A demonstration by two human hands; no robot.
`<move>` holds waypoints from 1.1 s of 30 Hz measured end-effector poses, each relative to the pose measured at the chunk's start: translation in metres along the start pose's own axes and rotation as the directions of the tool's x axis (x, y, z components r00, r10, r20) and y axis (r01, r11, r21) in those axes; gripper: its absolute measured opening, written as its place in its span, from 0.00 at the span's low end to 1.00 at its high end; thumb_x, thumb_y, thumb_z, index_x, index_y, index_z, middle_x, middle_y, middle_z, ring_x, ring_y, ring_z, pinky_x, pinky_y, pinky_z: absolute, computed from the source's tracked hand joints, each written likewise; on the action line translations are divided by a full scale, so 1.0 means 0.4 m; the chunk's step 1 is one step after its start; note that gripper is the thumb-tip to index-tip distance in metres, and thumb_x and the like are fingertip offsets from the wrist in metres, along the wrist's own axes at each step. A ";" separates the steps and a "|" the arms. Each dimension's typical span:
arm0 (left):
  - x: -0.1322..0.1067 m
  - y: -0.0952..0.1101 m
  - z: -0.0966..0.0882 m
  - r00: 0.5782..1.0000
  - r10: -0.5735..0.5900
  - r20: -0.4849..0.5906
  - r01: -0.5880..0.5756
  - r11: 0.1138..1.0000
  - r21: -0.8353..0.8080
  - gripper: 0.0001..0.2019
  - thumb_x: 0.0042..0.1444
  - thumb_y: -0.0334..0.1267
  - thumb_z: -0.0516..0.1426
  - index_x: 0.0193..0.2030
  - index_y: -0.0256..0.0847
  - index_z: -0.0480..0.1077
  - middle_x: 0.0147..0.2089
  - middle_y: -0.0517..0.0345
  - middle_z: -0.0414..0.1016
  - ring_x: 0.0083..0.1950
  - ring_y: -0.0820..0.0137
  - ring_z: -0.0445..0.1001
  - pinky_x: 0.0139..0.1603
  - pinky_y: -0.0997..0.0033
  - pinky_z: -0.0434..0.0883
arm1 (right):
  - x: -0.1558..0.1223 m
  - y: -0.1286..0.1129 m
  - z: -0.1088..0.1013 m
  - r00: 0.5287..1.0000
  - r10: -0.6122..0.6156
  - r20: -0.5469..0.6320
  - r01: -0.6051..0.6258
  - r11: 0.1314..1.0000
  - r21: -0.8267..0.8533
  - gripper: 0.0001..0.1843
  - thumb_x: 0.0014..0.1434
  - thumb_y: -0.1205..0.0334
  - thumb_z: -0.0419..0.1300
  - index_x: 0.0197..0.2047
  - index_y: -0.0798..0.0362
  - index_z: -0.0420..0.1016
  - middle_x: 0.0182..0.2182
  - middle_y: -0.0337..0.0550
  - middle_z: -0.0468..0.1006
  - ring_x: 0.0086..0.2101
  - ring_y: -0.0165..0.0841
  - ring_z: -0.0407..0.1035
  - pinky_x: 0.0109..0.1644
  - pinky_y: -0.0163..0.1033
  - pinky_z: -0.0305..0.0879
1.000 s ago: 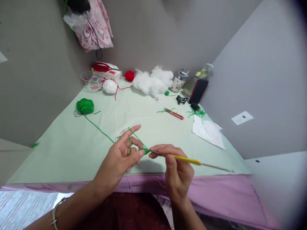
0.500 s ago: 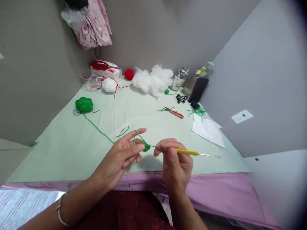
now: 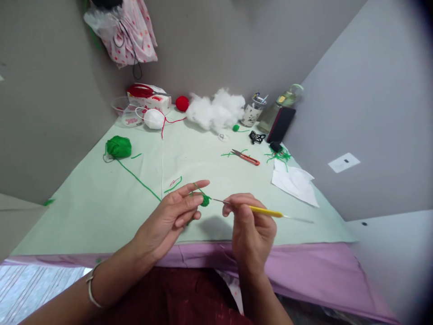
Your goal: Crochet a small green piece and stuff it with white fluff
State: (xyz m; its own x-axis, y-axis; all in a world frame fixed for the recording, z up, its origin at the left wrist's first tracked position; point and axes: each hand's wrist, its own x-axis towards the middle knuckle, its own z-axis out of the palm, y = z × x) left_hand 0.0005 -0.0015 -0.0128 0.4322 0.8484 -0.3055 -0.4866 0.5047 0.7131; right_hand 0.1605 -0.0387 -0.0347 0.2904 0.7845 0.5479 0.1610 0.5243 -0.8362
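My left hand [image 3: 172,210] pinches a small green crochet piece [image 3: 205,201] between thumb and fingers, its index finger stretched out with green yarn looped over it. My right hand [image 3: 253,221] is closed on the yellow handle of a crochet hook [image 3: 267,211]. The hook's thin metal tip points left and reaches the edge of the green piece; whether it sits inside a stitch is too small to tell. Green yarn [image 3: 138,179] runs from a green yarn ball [image 3: 119,146] on the left across the table toward my left hand.
Orange thread snips [image 3: 245,157] lie beyond my hands among yarn scraps. White stuffing [image 3: 216,110], a red ball [image 3: 181,104] and white yarn [image 3: 154,118] stand at the back. Toward the right are a phone [image 3: 281,124], a pen cup [image 3: 252,113] and white paper [image 3: 294,183].
My right hand and the crochet hook have shifted slightly right and the hook tilts more. The green piece has risen a little, and the yarn loop at my left index finger looks smaller.
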 end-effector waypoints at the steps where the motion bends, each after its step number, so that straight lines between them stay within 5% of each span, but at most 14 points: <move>1: 0.000 -0.001 0.001 1.000 0.031 0.001 -0.031 0.999 0.031 0.18 0.57 0.36 0.71 0.54 0.41 0.82 0.26 0.73 0.65 0.20 0.85 0.47 0.41 0.74 0.73 | 0.004 -0.001 0.003 0.999 0.038 0.008 -0.038 0.998 0.056 0.12 0.72 0.66 0.58 0.43 0.47 0.84 0.33 0.40 0.81 0.32 0.32 0.74 0.37 0.41 0.74; 6: -0.002 -0.012 0.008 0.990 0.140 0.017 -0.141 0.974 0.178 0.19 0.56 0.38 0.72 0.55 0.45 0.82 0.36 0.63 0.75 0.34 0.75 0.70 0.39 0.74 0.68 | 0.007 0.002 0.010 0.994 0.094 0.063 -0.097 0.994 0.055 0.09 0.71 0.63 0.62 0.42 0.48 0.85 0.35 0.41 0.84 0.33 0.31 0.75 0.38 0.39 0.75; 11: -0.007 -0.009 0.004 0.987 0.155 0.038 -0.160 0.966 0.205 0.16 0.59 0.39 0.70 0.54 0.47 0.83 0.37 0.64 0.74 0.32 0.76 0.71 0.44 0.70 0.68 | 0.009 0.013 -0.002 0.982 0.180 0.053 -0.187 0.958 0.217 0.12 0.73 0.58 0.59 0.42 0.51 0.83 0.36 0.43 0.85 0.31 0.31 0.78 0.37 0.39 0.77; 15: -0.007 -0.009 0.000 0.983 0.180 0.028 -0.182 0.953 0.243 0.17 0.57 0.40 0.71 0.54 0.48 0.83 0.38 0.63 0.74 0.33 0.75 0.71 0.42 0.70 0.69 | 0.004 0.000 -0.010 0.988 0.144 0.060 -0.152 0.977 0.149 0.12 0.75 0.60 0.56 0.44 0.51 0.81 0.37 0.43 0.85 0.31 0.31 0.79 0.38 0.41 0.79; 20: -0.010 -0.017 0.001 0.967 0.255 -0.006 -0.239 0.913 0.331 0.17 0.58 0.37 0.71 0.55 0.49 0.82 0.36 0.63 0.74 0.35 0.74 0.71 0.39 0.73 0.69 | -0.017 -0.013 -0.015 0.989 -0.092 0.116 0.108 0.983 -0.147 0.15 0.74 0.69 0.53 0.51 0.48 0.81 0.39 0.43 0.85 0.37 0.34 0.80 0.42 0.43 0.78; 23: -0.013 -0.021 0.007 0.967 0.254 -0.024 -0.235 0.923 0.306 0.20 0.57 0.35 0.71 0.56 0.48 0.81 0.37 0.64 0.74 0.35 0.76 0.70 0.38 0.77 0.68 | -0.033 0.002 -0.016 0.932 -0.285 0.223 0.344 0.889 -0.303 0.17 0.70 0.72 0.57 0.56 0.49 0.79 0.43 0.46 0.84 0.43 0.36 0.80 0.45 0.42 0.79; 26: -0.010 -0.019 0.007 0.994 0.105 0.001 -0.104 0.982 0.156 0.25 0.57 0.37 0.72 0.61 0.45 0.78 0.31 0.67 0.72 0.28 0.79 0.62 0.31 0.79 0.65 | -0.040 0.017 -0.017 0.879 -0.385 0.281 0.474 0.771 -0.425 0.21 0.67 0.74 0.62 0.59 0.48 0.81 0.48 0.50 0.83 0.48 0.39 0.79 0.47 0.43 0.79; 30: -0.003 -0.008 -0.003 0.998 -0.042 0.044 0.043 0.999 -0.022 0.21 0.61 0.37 0.69 0.60 0.38 0.79 0.18 0.75 0.54 0.23 0.80 0.50 0.45 0.75 0.73 | -0.022 0.013 -0.012 0.975 -0.198 0.104 0.217 0.948 -0.233 0.16 0.71 0.71 0.57 0.53 0.45 0.83 0.40 0.44 0.83 0.40 0.36 0.78 0.42 0.44 0.77; 33: -0.003 -0.007 -0.002 0.999 0.012 0.044 -0.013 1.000 0.017 0.20 0.59 0.36 0.70 0.58 0.42 0.81 0.22 0.71 0.64 0.24 0.80 0.53 0.46 0.74 0.72 | -0.001 0.003 -0.002 0.999 -0.001 0.039 0.002 1.000 -0.010 0.14 0.73 0.67 0.56 0.45 0.47 0.84 0.34 0.41 0.82 0.33 0.33 0.76 0.38 0.42 0.75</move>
State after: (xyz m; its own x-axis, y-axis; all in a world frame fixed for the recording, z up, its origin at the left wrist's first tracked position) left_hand 0.0007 -0.0038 -0.0147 0.4590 0.8466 -0.2692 -0.4788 0.4910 0.7277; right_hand 0.1614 -0.0388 -0.0360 0.2535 0.7961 0.5495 0.1711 0.5221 -0.8355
